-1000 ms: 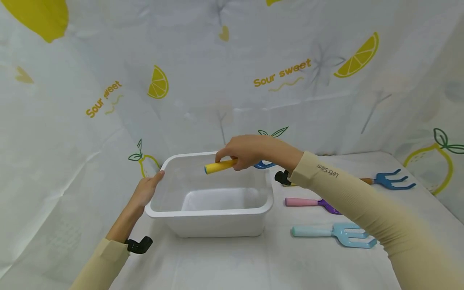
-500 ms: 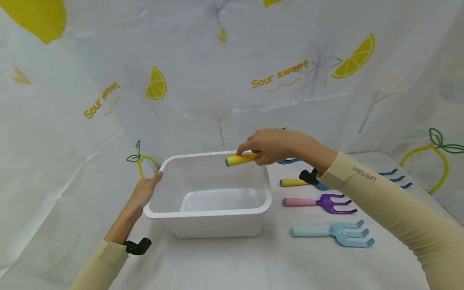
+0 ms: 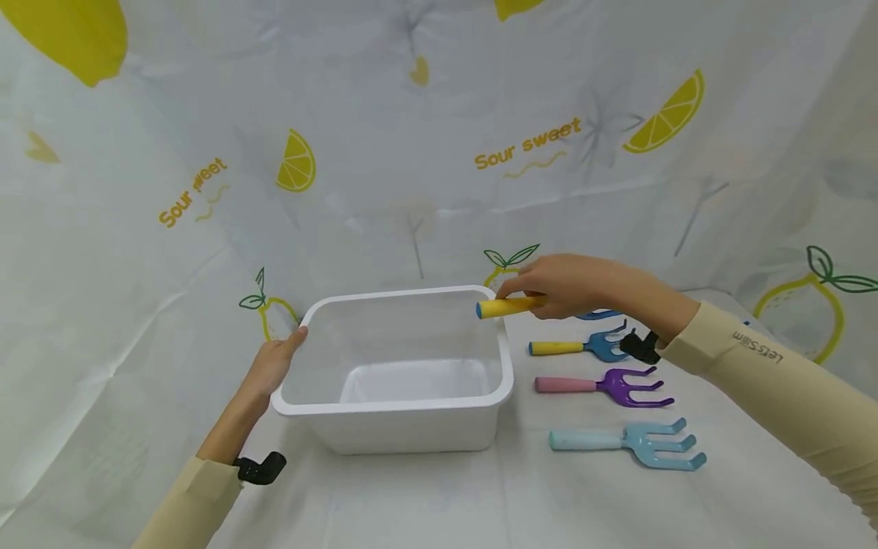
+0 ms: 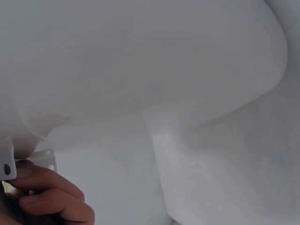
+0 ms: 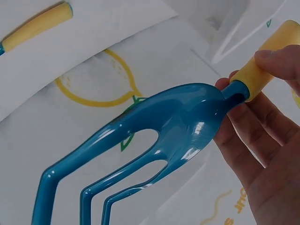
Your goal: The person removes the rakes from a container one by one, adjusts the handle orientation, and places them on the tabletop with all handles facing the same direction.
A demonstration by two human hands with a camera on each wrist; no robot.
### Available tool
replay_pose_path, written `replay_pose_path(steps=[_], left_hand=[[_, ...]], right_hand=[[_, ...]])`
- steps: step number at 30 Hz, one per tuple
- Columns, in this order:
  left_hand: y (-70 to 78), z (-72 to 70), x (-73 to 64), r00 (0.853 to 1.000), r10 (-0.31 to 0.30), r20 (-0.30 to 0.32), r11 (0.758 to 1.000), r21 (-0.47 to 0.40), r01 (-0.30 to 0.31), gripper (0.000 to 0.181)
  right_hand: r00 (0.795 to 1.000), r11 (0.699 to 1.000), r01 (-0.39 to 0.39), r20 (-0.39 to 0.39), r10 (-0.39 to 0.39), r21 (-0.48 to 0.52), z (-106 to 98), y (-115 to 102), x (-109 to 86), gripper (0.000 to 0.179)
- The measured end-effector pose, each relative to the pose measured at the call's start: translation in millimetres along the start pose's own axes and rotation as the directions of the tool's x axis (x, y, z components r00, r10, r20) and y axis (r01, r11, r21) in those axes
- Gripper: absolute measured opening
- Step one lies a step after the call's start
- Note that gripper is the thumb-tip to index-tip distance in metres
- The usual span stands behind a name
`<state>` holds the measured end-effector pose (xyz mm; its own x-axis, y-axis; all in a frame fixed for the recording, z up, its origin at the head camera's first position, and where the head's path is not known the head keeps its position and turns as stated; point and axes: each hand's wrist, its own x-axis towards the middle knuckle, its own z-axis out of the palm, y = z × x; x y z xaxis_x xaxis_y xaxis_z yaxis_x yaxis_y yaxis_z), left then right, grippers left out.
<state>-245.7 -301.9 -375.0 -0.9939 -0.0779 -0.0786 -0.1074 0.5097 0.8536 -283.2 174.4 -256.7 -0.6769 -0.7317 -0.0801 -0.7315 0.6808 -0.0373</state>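
Note:
My left hand (image 3: 273, 364) grips the left rim of a white plastic tub (image 3: 411, 428), thumb on top; in the left wrist view its curled fingers (image 4: 54, 199) show under the rim. My right hand (image 3: 565, 285) holds a hand rake (image 5: 194, 110) by its yellow handle, above the tub's right rim. The right wrist view shows the rake's glossy blue head, its bent tines pointing away from the palm. In the head view the hand and forearm hide part of that head. The tub's inside shows a bare white floor.
Right of the tub, several hand rakes lie on the white cloth: one with yellow handle and blue tines (image 3: 604, 347), a pink and purple one (image 3: 620, 386), a light blue one (image 3: 655, 444). The right forearm hides the back right. A lemon-printed sheet (image 3: 384, 206) hangs behind.
My right hand has carried the rake rightward, from over the tub's inside to its right rim. The tools on the cloth are less covered by the arm. My left hand stays on the rim.

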Motion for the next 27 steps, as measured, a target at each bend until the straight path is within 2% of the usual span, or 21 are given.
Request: replay_pose_path(steps=[7, 11, 27], left_hand=[[1.3, 0.2, -1.8, 1.0, 0.023, 0.011, 1.0, -0.016, -0.023, 0.08], [1.0, 0.1, -1.7, 1.0, 0.022, 0.011, 1.0, -0.015, -0.022, 0.079], [0.2, -0.6, -0.8, 1.0, 0.018, 0.008, 1.0, -0.015, -0.018, 0.08]], right_hand=[[0.999, 0.999, -0.041, -0.011, 0.041, 0.031, 9.1, 19.3, -23.2, 0.044], [0.999, 0.998, -0.045, -0.02, 0.045, 0.04, 15.3, 28.5, -37.1, 0.043], [0.99, 0.989, -0.14, -0.021, 0.141, 0.038, 44.9, 72.8, -85.7, 0.04]])
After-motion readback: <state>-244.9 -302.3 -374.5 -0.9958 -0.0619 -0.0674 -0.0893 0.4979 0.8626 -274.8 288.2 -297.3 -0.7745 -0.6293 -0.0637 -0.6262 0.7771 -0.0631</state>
